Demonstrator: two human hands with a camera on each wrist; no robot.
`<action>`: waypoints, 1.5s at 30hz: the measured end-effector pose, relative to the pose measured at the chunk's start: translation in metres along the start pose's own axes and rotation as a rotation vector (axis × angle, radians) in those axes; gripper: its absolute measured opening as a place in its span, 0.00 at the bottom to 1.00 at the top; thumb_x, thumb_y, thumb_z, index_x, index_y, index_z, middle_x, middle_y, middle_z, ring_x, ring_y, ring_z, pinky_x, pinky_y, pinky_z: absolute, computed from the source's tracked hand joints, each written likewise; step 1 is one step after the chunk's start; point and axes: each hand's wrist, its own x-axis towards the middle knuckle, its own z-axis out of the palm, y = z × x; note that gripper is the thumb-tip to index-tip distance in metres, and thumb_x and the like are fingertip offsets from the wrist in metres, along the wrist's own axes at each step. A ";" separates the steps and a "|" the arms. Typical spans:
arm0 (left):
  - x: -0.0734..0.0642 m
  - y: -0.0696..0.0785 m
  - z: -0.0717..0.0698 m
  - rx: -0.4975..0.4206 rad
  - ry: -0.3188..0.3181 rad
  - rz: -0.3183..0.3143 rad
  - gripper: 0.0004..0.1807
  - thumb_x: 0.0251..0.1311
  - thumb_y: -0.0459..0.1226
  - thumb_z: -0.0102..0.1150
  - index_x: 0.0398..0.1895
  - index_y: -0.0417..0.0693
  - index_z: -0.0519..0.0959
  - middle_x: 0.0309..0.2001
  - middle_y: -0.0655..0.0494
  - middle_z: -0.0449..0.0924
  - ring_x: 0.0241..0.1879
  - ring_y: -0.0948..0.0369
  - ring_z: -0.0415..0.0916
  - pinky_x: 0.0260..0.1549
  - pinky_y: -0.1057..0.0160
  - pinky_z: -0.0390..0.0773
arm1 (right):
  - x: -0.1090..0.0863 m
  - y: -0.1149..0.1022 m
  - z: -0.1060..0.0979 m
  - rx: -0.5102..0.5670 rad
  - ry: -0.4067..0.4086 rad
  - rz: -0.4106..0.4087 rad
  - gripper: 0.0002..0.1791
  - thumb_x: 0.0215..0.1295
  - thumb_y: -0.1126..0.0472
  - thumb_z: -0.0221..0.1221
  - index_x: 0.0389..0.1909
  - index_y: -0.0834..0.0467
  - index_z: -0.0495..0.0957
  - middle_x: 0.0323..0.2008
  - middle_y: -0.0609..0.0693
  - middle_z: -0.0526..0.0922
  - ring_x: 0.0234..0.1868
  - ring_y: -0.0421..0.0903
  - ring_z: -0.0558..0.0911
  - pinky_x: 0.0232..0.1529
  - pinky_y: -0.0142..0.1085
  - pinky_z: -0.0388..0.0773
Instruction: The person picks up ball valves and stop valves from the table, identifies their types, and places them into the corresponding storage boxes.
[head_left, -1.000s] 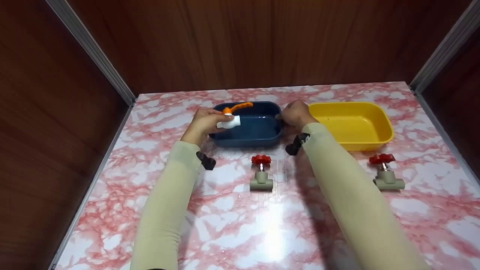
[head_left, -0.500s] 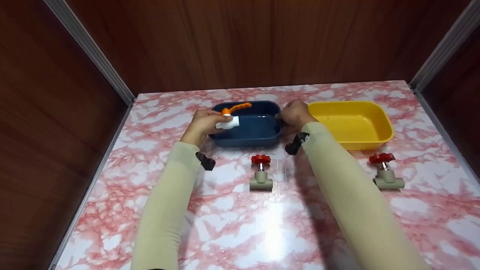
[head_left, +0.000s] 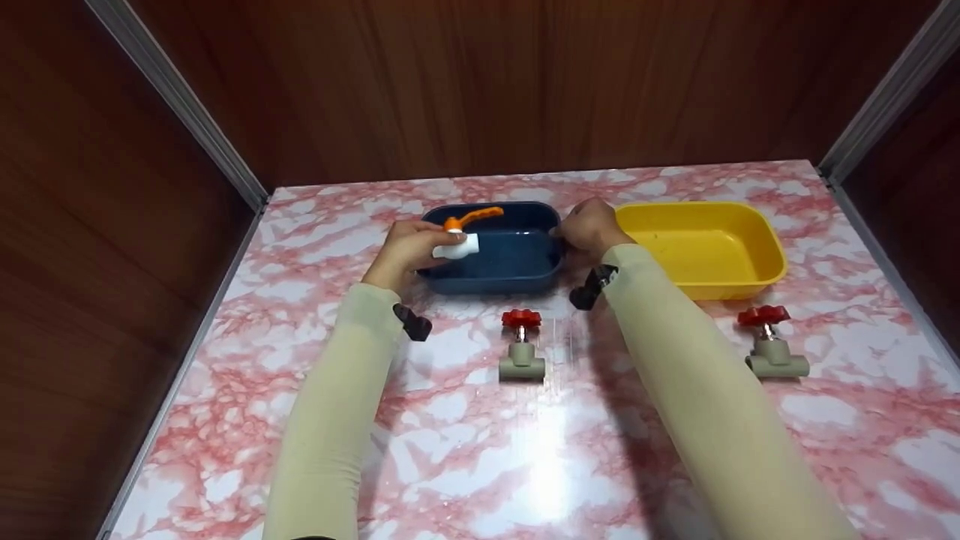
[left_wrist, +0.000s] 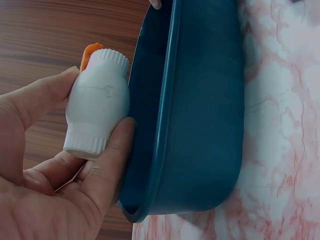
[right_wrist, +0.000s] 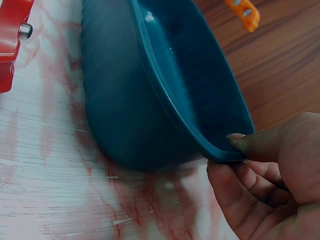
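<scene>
**White valve (head_left: 463, 247) at the nine o'clock end of the blue tub (head_left: 495, 286)**

The left hand (head_left: 406, 246) grips the white valve between thumb and fingers. In the left wrist view the white valve is clear of the desk (head_left: 442, 465), higher than the tub's rim (right_wrist: 165, 102). Its orange lever (head_left: 481, 216) points between two and three o'clock in the head view, out over the blue tub. Whether the left hand also touches the blue tub, I cannot tell.

The right hand (head_left: 592, 225) pinches the rim at the blue tub's three o'clock end; the right wrist view shows the thumb inside and the fingers outside.

At three o'clock from the blue tub is the yellow tub (head_left: 731, 291), just beyond the right hand. Near the blue tub, at six o'clock, is the middle grey valve (head_left: 522, 367), with a red wheel (head_left: 521, 319) at its twelve o'clock. The right grey valve (head_left: 778, 366), at five o'clock from the yellow tub, has a similar wheel (head_left: 763, 316).

Pale sleeves (head_left: 322, 435) cover both forearms, a small black device (head_left: 412, 322) at each wrist. The desk has a pink and white marbled face, and a brown panel (head_left: 525, 90) rises along its twelve o'clock edge.
</scene>
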 end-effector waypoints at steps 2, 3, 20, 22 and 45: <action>0.001 0.000 0.000 0.002 0.001 -0.006 0.23 0.70 0.34 0.81 0.64 0.33 0.86 0.75 0.41 0.81 0.68 0.50 0.84 0.76 0.47 0.85 | 0.000 -0.001 0.000 0.010 -0.011 0.010 0.14 0.88 0.61 0.63 0.65 0.62 0.83 0.55 0.58 0.85 0.56 0.55 0.83 0.66 0.44 0.87; 0.001 0.000 0.000 0.003 0.002 -0.007 0.24 0.70 0.34 0.81 0.64 0.33 0.86 0.75 0.41 0.81 0.68 0.50 0.84 0.76 0.48 0.85 | 0.000 -0.001 0.000 0.013 -0.013 0.011 0.14 0.88 0.61 0.63 0.66 0.62 0.83 0.56 0.58 0.85 0.57 0.55 0.83 0.67 0.44 0.87; 0.003 -0.002 0.003 -0.001 -0.007 0.015 0.23 0.70 0.32 0.80 0.63 0.30 0.87 0.69 0.42 0.83 0.56 0.54 0.85 0.74 0.48 0.87 | 0.002 -0.003 0.001 -0.027 0.027 -0.005 0.11 0.87 0.61 0.66 0.60 0.63 0.87 0.48 0.56 0.86 0.49 0.52 0.86 0.63 0.43 0.92; 0.004 -0.003 0.003 0.012 -0.005 0.009 0.23 0.71 0.33 0.80 0.64 0.31 0.87 0.69 0.42 0.83 0.56 0.55 0.84 0.74 0.49 0.87 | 0.002 -0.003 0.000 -0.020 0.021 0.004 0.12 0.87 0.61 0.65 0.61 0.62 0.86 0.50 0.57 0.86 0.50 0.53 0.86 0.66 0.44 0.92; 0.006 -0.005 0.007 0.017 0.001 -0.013 0.26 0.69 0.32 0.81 0.66 0.30 0.85 0.75 0.39 0.79 0.62 0.52 0.83 0.74 0.48 0.86 | 0.002 0.002 0.001 -0.020 0.027 -0.006 0.13 0.86 0.60 0.65 0.61 0.63 0.86 0.48 0.56 0.87 0.50 0.53 0.86 0.63 0.43 0.91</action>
